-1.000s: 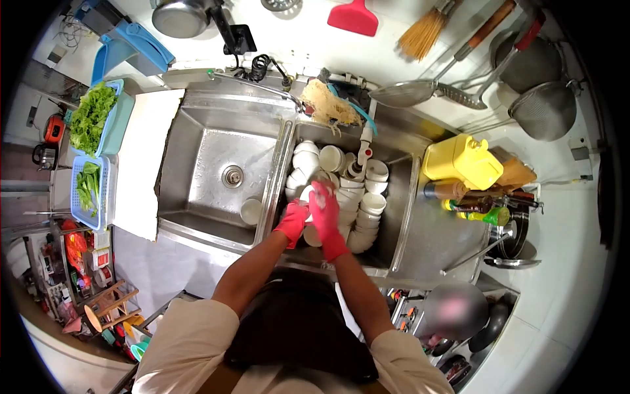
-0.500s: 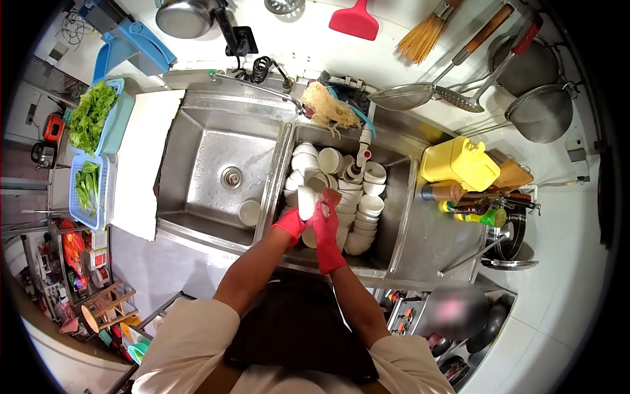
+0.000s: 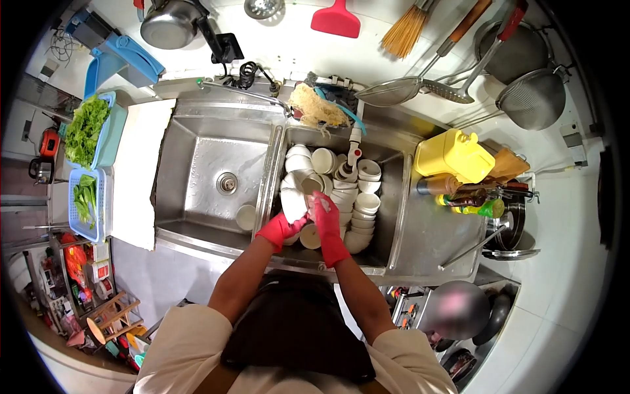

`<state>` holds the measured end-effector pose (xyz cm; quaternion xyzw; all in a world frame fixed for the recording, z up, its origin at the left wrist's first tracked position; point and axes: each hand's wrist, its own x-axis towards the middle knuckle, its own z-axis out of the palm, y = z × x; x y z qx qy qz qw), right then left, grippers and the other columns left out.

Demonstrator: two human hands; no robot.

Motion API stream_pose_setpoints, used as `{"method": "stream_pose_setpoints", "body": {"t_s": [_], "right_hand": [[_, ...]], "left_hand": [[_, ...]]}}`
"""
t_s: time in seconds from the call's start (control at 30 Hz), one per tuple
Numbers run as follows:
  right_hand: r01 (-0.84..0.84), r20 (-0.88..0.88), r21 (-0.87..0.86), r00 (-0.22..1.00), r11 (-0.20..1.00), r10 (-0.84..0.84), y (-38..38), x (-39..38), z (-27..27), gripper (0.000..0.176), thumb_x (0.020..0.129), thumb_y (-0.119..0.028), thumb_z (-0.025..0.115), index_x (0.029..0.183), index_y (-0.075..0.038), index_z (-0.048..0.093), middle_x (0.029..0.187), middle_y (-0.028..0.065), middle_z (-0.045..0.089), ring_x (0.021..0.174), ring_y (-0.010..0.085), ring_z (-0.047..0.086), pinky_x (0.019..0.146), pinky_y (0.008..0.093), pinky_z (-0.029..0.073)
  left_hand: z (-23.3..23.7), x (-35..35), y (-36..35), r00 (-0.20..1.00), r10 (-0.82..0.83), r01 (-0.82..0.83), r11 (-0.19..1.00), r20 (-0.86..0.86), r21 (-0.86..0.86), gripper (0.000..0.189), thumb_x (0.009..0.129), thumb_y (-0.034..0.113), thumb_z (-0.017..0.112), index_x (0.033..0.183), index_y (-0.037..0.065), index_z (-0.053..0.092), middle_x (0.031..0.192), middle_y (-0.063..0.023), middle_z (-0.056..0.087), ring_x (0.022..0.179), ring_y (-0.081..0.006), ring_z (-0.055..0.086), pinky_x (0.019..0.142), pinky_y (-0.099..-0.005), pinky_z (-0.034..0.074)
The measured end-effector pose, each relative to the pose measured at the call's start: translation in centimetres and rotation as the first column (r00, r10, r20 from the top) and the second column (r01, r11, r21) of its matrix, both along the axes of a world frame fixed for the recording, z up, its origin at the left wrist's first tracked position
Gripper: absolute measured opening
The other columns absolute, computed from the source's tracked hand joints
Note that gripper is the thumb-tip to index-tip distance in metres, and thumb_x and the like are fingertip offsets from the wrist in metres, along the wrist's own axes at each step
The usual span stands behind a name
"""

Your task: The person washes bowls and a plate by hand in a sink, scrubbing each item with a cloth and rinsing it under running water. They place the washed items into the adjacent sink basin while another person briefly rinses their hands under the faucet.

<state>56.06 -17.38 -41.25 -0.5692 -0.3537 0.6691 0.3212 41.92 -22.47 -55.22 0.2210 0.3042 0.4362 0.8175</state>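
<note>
Head view: gloved hands at white bowl.

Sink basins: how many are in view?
2. The left basin has its drain showing and one white bowl; the right basin holds the bowl stacks. No other basin seems hidden.

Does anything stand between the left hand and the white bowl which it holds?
Only the red glove worn on the left hand comes between it and the white bowl; nothing else visible stands in the way.
</note>
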Motion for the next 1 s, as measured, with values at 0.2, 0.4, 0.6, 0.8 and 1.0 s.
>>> {"method": "stream_pose_setpoints", "body": {"t_s": [0.2, 0.4, 0.6, 0.8, 1.0], "right_hand": [[-0.315, 0.245, 0.495, 0.945, 0.81, 0.218, -0.5, -1.3, 3.0, 0.034, 0.082, -0.012, 0.054, 0.115, -0.009, 0.048, 0.105, 0.0059, 0.057, 0.098, 0.016, 0.054, 0.08, 0.0268, 0.043], [-0.284, -0.221, 0.148, 0.924, 0.947, 0.312, 4.2, -1.0, -0.4, 0.035, 0.081, -0.016, 0.054, 0.114, -0.004, 0.047, 0.103, 0.0098, 0.056, 0.085, 0.0198, 0.057, 0.068, 0.0292, 0.049], [-0.04, -0.714, 0.072, 0.696, 0.997, 0.079, 1.9, -1.2, -1.2, 0.036, 0.085, -0.016, 0.046, 0.118, -0.003, 0.042, 0.106, 0.0119, 0.054, 0.094, 0.0229, 0.054, 0.084, 0.0352, 0.045], [0.069, -0.245, 0.397, 0.969, 0.915, 0.033, -2.2, -2.0, -5.3, 0.035, 0.085, -0.019, 0.042, 0.116, -0.002, 0.043, 0.109, 0.0115, 0.053, 0.095, 0.0225, 0.054, 0.084, 0.0337, 0.043], [0.077, -0.665, -0.408, 0.658, 0.91, -0.354, -2.3, -1.7, -6.5, 0.044, 0.079, -0.026, 0.051, 0.117, -0.005, 0.042, 0.104, 0.011, 0.053, 0.092, 0.0216, 0.053, 0.076, 0.0375, 0.045]], "left_hand": [[3.7, -0.7, 0.5, 0.955, 0.168, 0.002, 0.818, 0.243, -0.576, 0.021, 0.082, 0.01, 0.043, 0.101, 0.007, 0.053, 0.082, -0.0072, 0.059, 0.068, -0.0165, 0.056, 0.051, -0.0207, 0.043], [6.6, 1.0, 1.3, 0.988, -0.139, 0.076, 0.812, -0.065, -0.579, 0.019, 0.082, 0.018, 0.049, 0.098, 0.009, 0.053, 0.069, -0.0132, 0.06, 0.041, -0.0128, 0.048, 0.029, -0.0181, 0.029], [5.5, 3.4, 1.9, 0.576, -0.006, -0.483, 0.805, -0.818, -0.346, 0.029, 0.079, 0.027, 0.056, 0.098, 0.005, 0.055, 0.074, -0.0137, 0.06, 0.047, -0.0221, 0.056, 0.03, -0.0277, 0.038], [8.0, 2.5, 2.6, -0.002, 0.157, -0.578, 0.806, -0.988, 0.13, 0.044, 0.075, 0.035, 0.06, 0.102, 0.0, 0.054, 0.078, -0.017, 0.061, 0.068, -0.0273, 0.06, 0.064, -0.0337, 0.045], [11.3, -2.6, 3.5, -0.058, 0.269, -0.562, 0.787, -0.961, 0.254, 0.046, 0.077, 0.038, 0.056, 0.107, 0.003, 0.054, 0.083, -0.0195, 0.061, 0.075, -0.0341, 0.059, 0.067, -0.0396, 0.046]]}}
